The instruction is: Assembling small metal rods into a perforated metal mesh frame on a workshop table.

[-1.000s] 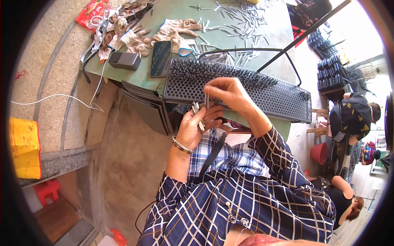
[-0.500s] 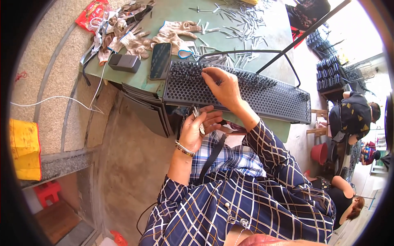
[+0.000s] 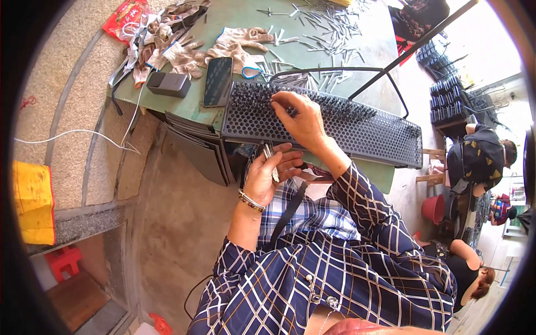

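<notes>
A long black perforated tray (image 3: 268, 129) lies along the near table edge, its rows of round holes partly filled with small dark upright pieces (image 3: 254, 96). Over the left part of those pieces, my right hand (image 3: 304, 118) is bent with thumb and forefinger brought together; anything between the fingertips is too small to make out. Just off the tray's near edge, my left hand (image 3: 265, 174) is palm up, its thumb pressing several thin grey metal strips (image 3: 269, 156) against the fingers.
Loose metal strips (image 3: 335, 28) are scattered across the green table (image 3: 245, 14). Work gloves (image 3: 237, 47), a phone (image 3: 218, 82) and a dark grey box (image 3: 168, 85) lie at left. A black bar (image 3: 413, 50) slants above the tray. Other people sit at right.
My right hand has shifted slightly left and a little nearer over the tray. My left hand stays almost in place with the strips.
</notes>
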### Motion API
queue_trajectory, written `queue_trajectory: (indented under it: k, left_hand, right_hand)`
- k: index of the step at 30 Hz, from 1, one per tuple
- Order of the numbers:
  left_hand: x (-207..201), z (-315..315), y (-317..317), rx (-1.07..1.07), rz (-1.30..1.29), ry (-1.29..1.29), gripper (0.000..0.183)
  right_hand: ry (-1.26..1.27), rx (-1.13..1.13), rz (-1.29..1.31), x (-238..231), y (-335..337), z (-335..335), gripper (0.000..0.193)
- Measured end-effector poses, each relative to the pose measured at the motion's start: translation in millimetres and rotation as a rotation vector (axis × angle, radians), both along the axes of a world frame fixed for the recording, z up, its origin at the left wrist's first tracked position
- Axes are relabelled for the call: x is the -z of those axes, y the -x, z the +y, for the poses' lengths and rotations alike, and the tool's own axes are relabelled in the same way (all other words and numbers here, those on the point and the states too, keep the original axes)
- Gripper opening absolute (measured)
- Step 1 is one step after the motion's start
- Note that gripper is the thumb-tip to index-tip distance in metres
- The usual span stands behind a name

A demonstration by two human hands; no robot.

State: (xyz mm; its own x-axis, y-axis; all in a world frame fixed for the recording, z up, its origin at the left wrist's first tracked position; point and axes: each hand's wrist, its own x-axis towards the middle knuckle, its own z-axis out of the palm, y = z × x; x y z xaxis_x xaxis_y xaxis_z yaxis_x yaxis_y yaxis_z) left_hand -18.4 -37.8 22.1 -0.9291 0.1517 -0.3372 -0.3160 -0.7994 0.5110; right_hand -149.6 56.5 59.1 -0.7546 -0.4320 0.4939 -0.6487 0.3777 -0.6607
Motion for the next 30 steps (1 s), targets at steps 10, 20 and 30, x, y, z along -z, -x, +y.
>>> queue_trajectory:
  k: [10, 20, 30]
  left_hand:
    - [1, 2, 0, -0.016, -0.025, -0.012, 0.03]
    - [1, 4, -2, -0.015, -0.02, -0.017, 0.03]
    - [1, 4, -5, -0.007, -0.023, -0.024, 0.028]
  right_hand:
    - [0.003, 0.003, 0.087, 4, -5, -1, 0.015]
    - [0.042, 0.074, 0.052, 9, -8, 0, 0.014]
    - [-0.037, 0.051, 0.04, 11, -10, -1, 0.013]
